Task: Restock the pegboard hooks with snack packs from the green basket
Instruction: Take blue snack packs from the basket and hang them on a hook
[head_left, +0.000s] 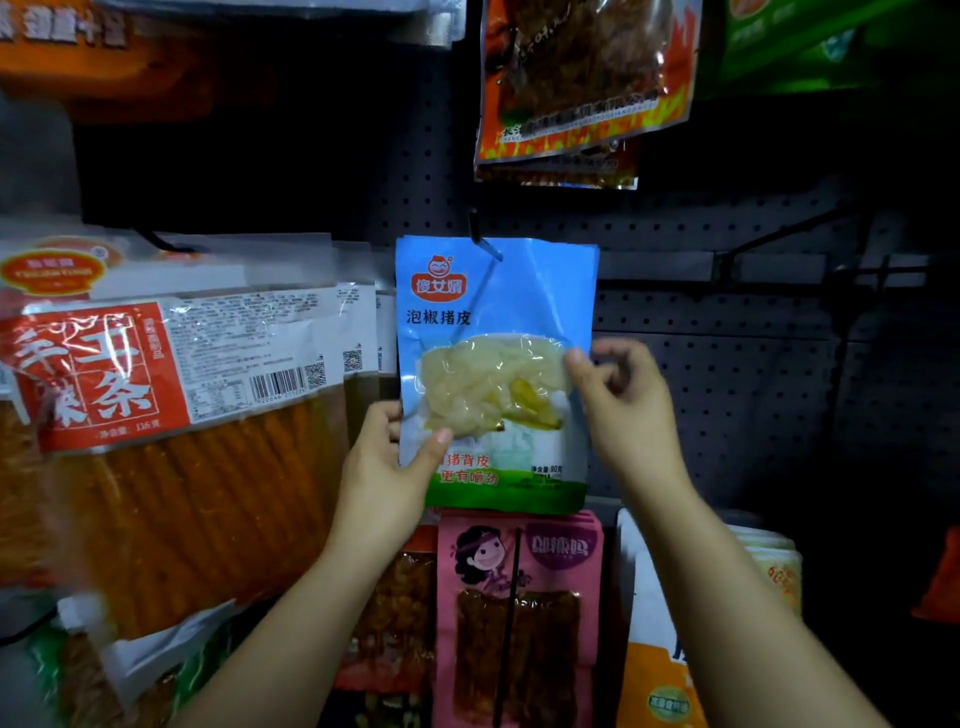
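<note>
Dark pegboard (727, 364) behind; both hands pinch the blue pack (493, 322) on its hook (480, 239): left hand (384, 467) lower edge, right hand (623, 400) right edge.

— We've got the snack pack (493, 374) hanging on the hook (480, 240), in front of the pegboard (727, 364).

— Yes, our left hand (387, 467) is on its lower left edge, our right hand (623, 400) at its right edge. Another pack (519, 618) hangs just below; a larger pack (171, 441) sits left.
</note>
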